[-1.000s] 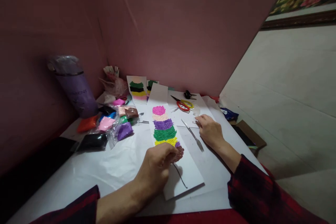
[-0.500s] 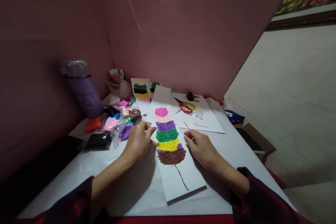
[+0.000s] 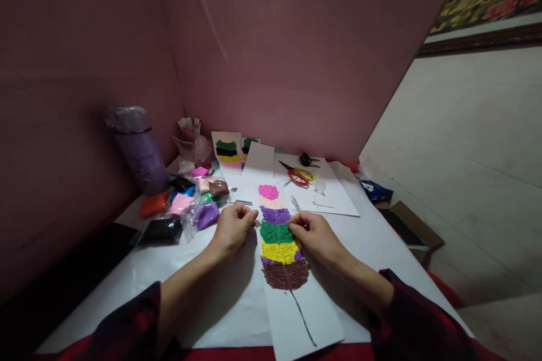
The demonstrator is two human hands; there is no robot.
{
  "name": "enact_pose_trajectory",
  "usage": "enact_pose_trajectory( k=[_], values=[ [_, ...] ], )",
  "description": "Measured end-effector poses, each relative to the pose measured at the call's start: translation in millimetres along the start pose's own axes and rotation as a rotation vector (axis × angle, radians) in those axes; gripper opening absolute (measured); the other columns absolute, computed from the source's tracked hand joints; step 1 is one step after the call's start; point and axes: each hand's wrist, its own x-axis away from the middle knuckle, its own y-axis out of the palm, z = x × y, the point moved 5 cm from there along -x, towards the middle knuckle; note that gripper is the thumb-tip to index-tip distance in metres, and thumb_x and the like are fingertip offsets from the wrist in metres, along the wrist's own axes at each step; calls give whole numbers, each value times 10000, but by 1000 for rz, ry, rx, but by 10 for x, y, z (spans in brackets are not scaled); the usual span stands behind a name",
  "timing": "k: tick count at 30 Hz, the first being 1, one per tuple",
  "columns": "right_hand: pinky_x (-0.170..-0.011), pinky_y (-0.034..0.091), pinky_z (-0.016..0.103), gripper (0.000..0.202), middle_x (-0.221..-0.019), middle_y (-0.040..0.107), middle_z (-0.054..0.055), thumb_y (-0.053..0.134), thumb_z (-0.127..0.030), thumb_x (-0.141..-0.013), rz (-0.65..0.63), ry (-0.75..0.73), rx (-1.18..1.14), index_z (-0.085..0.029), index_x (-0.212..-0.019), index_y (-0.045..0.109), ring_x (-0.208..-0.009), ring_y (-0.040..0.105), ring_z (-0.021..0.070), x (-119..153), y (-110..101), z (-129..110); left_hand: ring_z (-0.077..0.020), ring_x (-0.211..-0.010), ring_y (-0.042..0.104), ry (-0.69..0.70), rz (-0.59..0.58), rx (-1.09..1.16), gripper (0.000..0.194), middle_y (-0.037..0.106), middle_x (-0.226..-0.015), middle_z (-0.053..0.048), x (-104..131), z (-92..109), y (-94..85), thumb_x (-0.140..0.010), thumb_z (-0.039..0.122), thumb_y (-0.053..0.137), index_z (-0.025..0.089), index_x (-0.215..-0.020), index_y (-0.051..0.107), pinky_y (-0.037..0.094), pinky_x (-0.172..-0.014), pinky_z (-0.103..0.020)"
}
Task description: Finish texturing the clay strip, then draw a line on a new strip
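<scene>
As hands [image 3: 234, 229] [image 3: 318, 233] flank it, striped board [image 3: 284, 273], scissors [image 3: 293, 170]

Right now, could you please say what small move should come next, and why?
I'd perhaps slide the colour-banded white board slightly forward, since its near end appears to reach past the front edge of the white table cover, with the left hand and right hand at its sides.

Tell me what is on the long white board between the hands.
Coloured bands and a thin dark line lie on the white board. The surface under the bands is hidden; the right hand covers part of one edge.
</scene>
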Motion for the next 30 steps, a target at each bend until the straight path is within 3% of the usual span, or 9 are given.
enact_pose_trajectory(
  k=[6,11,18,23,27,30],
  values=[
    [-488,422,238,115,-465,537,-33,502,-190,-808,45,-61,161,-173,-759,605,-439,528,131,-54,-44,26,-87,-327,480,-74,-103,168,258,536,-434,29,28,-11,110,-779,171,623,153,-555,496,382,-354,-189],
    [-479,409,242,138,-513,563,-22,522,-252,-809,37,-91,184,-178,-726,604,-469,540,140,-33,-37,11,-96,-345,524,-163,-70,298,252,526,-414,43,51,-28,152,-725,99,667,154,-588,462,457,-401,-206],
    [-563,432,275,192,-618,602,13,537,-325,-808,63,-211,158,-178,-709,613,-589,545,164,11,-78,-120,-74,-355,473,-69,-31,389,297,498,-504,109,31,19,132,-594,54,650,171,-804,473,388,-366,-187],
    [-637,423,294,221,-723,627,50,519,-346,-827,157,-286,279,-182,-702,596,-700,551,185,-41,-217,-324,-65,-409,461,105,-22,364,306,498,-538,102,-7,248,-17,-567,130,653,161,-830,499,378,-412,-186],
    [-482,354,240,360,-584,534,5,461,-441,-880,-56,-110,128,-192,-624,510,-524,486,134,-153,-127,-348,-68,-461,472,231,12,336,299,503,-569,87,-48,558,-168,-580,139,658,153,-847,524,385,-432,-180],
    [-495,393,224,178,-663,614,16,534,-329,-836,-90,-72,-109,-161,-809,585,-546,542,124,-278,-34,-491,-74,-479,489,294,80,308,257,515,-580,70,-169,818,-254,-606,117,647,152,-834,535,378,-436,-175]
  ],
)
